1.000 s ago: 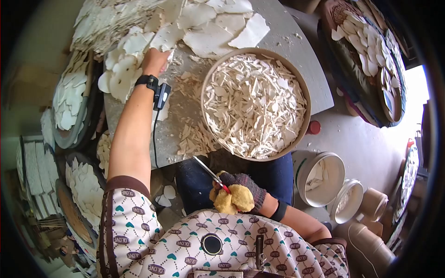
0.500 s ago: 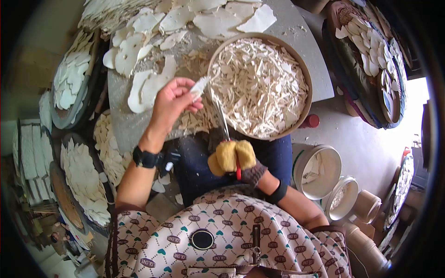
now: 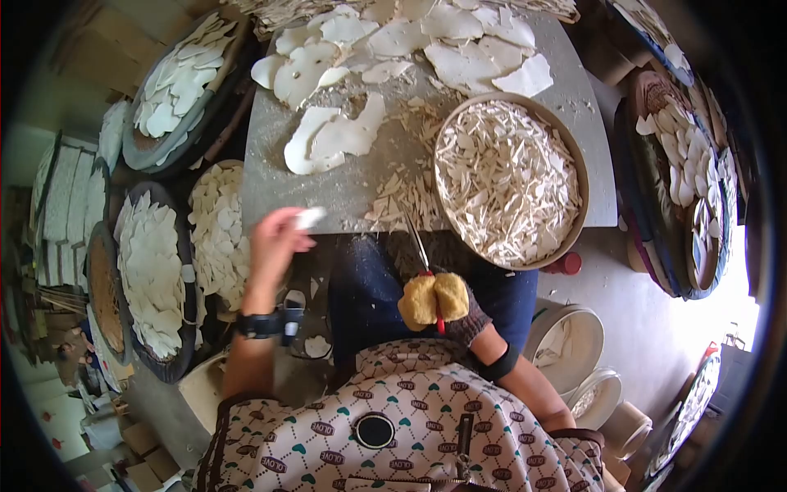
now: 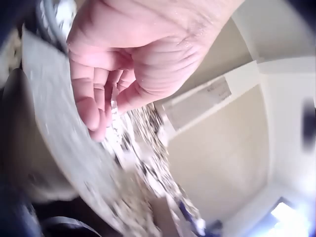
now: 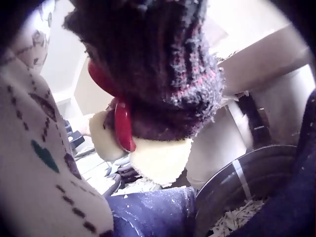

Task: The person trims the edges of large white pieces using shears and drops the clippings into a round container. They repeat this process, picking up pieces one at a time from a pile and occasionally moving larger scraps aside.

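In the head view my bare left hand [image 3: 275, 246] is just off the table's front edge, left of my lap. It pinches a small white flat piece [image 3: 311, 217] between thumb and fingers; the left wrist view shows the piece [image 4: 114, 103] edge-on. My right hand [image 3: 434, 300], in a dark knitted glove [image 5: 163, 74] with fuzzy yellow finger covers, grips red-handled scissors [image 3: 418, 244] over my lap. Their blades point away toward the table edge. One red handle [image 5: 124, 126] shows in the right wrist view, the glove hiding part of it.
On the grey table [image 3: 270, 189], a round tray [image 3: 584, 164] of white slivers stands at right, loose scraps [image 3: 402, 201] beside it. Two flat white pieces [image 3: 340, 135] lie left of these, with more sheets behind. Buckets [image 3: 602, 336] stand at right; baskets of white pieces [image 3: 152, 275] at left.
My left hand has come back from the sheets at the rear with a small white piece, then swung left and nearer me. The scissors rose from my lap toward the table edge.
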`<state>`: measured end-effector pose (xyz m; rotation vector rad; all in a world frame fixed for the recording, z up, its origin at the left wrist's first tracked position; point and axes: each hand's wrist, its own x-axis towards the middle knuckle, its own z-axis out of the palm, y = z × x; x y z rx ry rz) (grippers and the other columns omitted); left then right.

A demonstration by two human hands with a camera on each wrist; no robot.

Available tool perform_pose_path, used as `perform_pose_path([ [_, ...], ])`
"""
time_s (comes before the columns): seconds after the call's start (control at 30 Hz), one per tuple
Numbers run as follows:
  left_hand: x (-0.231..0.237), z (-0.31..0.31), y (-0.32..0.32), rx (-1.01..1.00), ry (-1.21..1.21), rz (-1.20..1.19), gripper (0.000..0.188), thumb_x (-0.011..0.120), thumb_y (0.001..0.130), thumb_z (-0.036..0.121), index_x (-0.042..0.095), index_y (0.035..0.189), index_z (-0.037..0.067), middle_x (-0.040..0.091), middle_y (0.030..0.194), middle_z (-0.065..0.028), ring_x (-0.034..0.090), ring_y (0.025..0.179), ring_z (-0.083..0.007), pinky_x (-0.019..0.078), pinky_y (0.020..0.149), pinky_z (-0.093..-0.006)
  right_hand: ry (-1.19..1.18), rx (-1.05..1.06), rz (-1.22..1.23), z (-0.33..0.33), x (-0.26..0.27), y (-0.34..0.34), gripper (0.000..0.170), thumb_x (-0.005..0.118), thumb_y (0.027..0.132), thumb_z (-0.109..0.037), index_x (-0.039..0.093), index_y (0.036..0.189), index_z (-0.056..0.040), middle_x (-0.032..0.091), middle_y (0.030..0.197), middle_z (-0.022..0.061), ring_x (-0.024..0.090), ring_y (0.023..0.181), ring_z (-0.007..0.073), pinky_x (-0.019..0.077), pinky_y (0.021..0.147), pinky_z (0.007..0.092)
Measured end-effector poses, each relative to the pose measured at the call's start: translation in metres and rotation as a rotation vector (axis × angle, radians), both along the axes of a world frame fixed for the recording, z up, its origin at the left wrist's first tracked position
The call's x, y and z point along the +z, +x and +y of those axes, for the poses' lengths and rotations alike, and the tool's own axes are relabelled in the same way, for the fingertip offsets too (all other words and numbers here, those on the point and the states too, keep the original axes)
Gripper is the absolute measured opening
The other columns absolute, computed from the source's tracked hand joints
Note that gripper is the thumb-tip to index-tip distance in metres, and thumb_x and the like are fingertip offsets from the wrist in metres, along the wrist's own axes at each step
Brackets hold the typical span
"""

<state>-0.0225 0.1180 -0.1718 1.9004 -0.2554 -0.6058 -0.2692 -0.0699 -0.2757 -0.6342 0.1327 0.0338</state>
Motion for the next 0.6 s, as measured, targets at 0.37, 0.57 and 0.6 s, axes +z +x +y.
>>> perform_pose_path([
  [0.37, 0.051, -0.054, 0.120, -0.263, 0.130, -0.690, 0.018, 0.058, 0.078, 0.006, 0.062, 0.095, -0.001, 0.064, 0.089, -0.0080, 0.059, 0.081, -0.0140, 0.0447, 0.074, -0.0258, -0.371, 0.058, 0.203, 0.007, 0.016, 0.010, 0.021, 0.056, 0.083, -0.011, 0.055, 0.099, 0.0035, 0.059, 0.097, 0.0110, 0.058, 0.092, 0.0216, 0.0470, 0.084, 0.0357],
  [0.57, -0.001, -0.228, 0.168, -0.389, 0.303, -0.772, 0.018, 0.055, 0.077, 0.010, 0.062, 0.089, -0.002, 0.064, 0.084, -0.0143, 0.062, 0.077, -0.0244, 0.0471, 0.070, -0.0309, -0.321, 0.132, 0.188, 0.005, 0.001, -0.002, 0.019, 0.058, 0.079, -0.006, 0.057, 0.097, -0.0010, 0.060, 0.092, 0.0070, 0.058, 0.086, 0.0167, 0.0470, 0.078, 0.0281],
  [0.6, -0.012, -0.244, 0.174, -0.375, 0.396, -0.825, 0.019, 0.055, 0.075, 0.009, 0.062, 0.090, -0.001, 0.063, 0.087, -0.0156, 0.061, 0.081, -0.0271, 0.0469, 0.072, -0.0329, -0.153, 0.120, 0.211, 0.004, 0.009, -0.001, 0.019, 0.057, 0.079, -0.005, 0.057, 0.098, -0.0007, 0.059, 0.093, 0.0065, 0.057, 0.087, 0.0157, 0.0467, 0.079, 0.0276],
])
